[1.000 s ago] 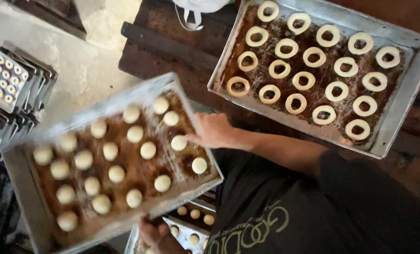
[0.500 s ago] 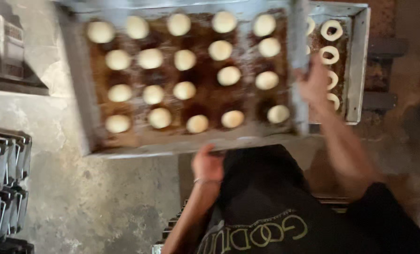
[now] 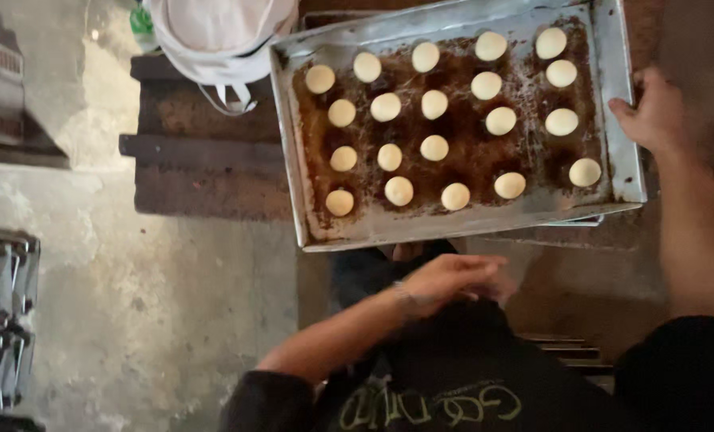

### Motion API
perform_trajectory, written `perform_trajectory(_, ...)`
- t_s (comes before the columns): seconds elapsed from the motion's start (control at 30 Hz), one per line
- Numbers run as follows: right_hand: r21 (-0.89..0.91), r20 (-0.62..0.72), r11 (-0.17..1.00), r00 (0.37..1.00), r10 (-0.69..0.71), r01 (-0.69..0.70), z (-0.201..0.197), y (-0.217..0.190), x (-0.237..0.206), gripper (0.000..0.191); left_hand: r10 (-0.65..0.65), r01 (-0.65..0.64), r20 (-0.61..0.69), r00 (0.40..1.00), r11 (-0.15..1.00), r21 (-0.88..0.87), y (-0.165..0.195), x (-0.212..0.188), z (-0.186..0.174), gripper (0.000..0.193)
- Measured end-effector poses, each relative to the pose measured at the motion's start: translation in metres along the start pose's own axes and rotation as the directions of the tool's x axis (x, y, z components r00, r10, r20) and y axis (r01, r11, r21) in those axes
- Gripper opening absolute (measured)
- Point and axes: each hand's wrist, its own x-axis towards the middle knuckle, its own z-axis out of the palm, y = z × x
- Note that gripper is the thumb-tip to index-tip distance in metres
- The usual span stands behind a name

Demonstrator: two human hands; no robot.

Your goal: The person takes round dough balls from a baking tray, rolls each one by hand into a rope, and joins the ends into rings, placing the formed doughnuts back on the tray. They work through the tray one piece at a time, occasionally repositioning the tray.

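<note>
Right hand (image 3: 653, 112) grips the metal tray (image 3: 617, 96) of dough balls (image 3: 435, 148) at its right edge; left hand (image 3: 445, 280) hangs loose below it.

Dim warm light, soft focus, shadowed lower right

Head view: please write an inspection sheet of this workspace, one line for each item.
Surface: dark worn wooden bench on a concrete floor.
Job's things: metal baking tray with pale round dough balls in rows, greasy brown base.
Clutter: white cloth bag beside the tray.
Grippers: right hand grips the tray's edge; left hand off the tray, near the body.
Cables: nothing seen.
Surroundings: stacked trays at far left.
</note>
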Motion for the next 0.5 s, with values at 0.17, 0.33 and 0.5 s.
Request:
perform_trajectory(0.17, -0.001, -0.04, 0.997, 0.996, 0.08, -0.08, 0.013, 0.0, 0.004, 0.067, 0.892, 0.151, -0.243, 0.382, 0.199, 0.968, 0.092, -0.105, -0.097, 0.043)
perform_trajectory(0.33, -0.009, 0.284, 0.934, 0.895, 0.344, -0.357, 0.021, 0.003, -0.006, 0.062, 0.863, 0.104, -0.463, 0.205, 0.451, 0.886, 0.14, -0.118, -0.2, 0.057)
perform_trajectory(0.5, 0.249, 0.419, 0.829, 0.827, 0.374, -0.501, 0.024, 0.016, -0.021, 0.044, 0.516, 0.424, -0.795, 0.318, 0.673, 0.606, 0.142, -0.082, -0.224, 0.054)
